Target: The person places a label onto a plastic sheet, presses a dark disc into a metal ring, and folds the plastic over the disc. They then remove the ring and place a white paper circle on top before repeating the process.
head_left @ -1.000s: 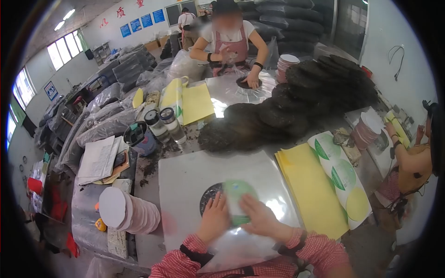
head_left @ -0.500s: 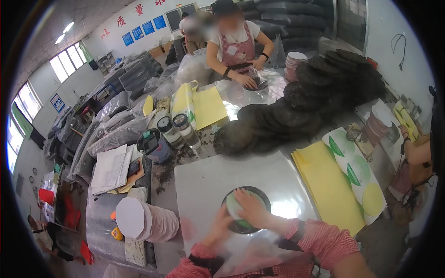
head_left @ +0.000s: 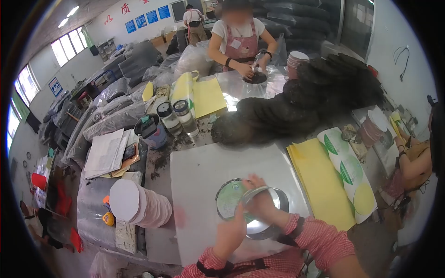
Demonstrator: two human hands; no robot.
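A round green label (head_left: 229,199) lies on a dark-edged disc on the pale metal sheet (head_left: 197,169). Just right of it, a thin shiny ring (head_left: 283,197) is tilted over the sheet. My left hand (head_left: 230,234) is closed at the near-left edge of this ring, its fingertips pressed to the rim. Behind or within the ring is my right hand (head_left: 263,204), with blurred fingers pointing up and away; whether they grip anything is unclear.
Yellow sheets (head_left: 317,185) and green-printed sheets (head_left: 347,171) lie right; dark discs (head_left: 278,116) are heaped behind. Left are stacked pale discs (head_left: 143,204), jars (head_left: 185,118) and papers (head_left: 107,153). A co-worker (head_left: 241,44) handles a dark disc across; another person's arm (head_left: 415,162) shows right.
Both hands have come off the green label, which now lies exposed. The shiny ring now shows between my hands, right of the label. The camera view has shifted slightly.
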